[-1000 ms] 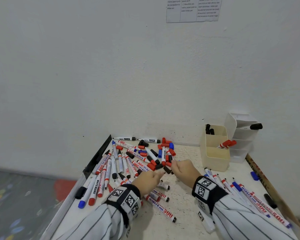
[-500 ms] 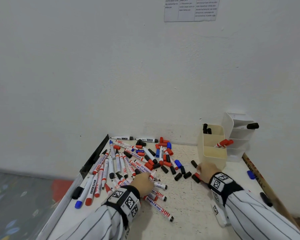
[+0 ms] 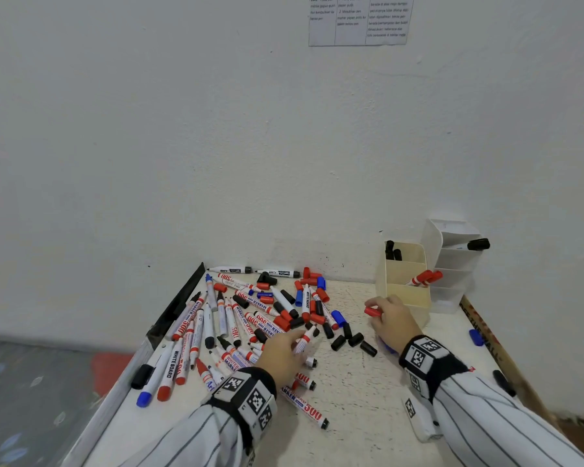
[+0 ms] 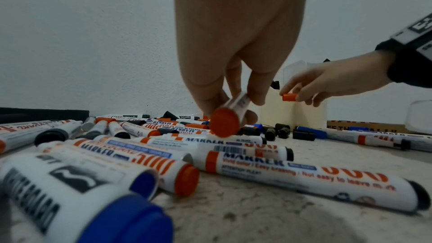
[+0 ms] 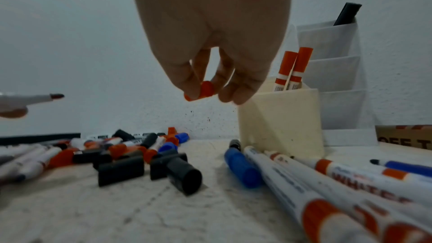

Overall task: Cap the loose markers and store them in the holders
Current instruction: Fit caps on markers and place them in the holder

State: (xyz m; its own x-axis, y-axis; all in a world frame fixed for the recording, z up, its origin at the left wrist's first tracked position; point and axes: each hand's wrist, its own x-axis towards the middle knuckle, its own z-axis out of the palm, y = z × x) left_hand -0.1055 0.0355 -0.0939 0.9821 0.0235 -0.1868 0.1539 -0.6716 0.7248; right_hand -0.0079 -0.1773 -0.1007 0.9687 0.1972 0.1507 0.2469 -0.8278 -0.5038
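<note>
My left hand grips an uncapped red marker, lifted off the table above the loose pile, its bare tip pointing toward the right side. My right hand pinches a red cap between thumb and fingertips, held clear of the surface just beside the cream holder. Two capped red markers stand in that holder; the white holder sits behind it.

You wear white sleeves with thin dark pinstripes, and a black wristband on each wrist carrying square black-and-white tags.
</note>
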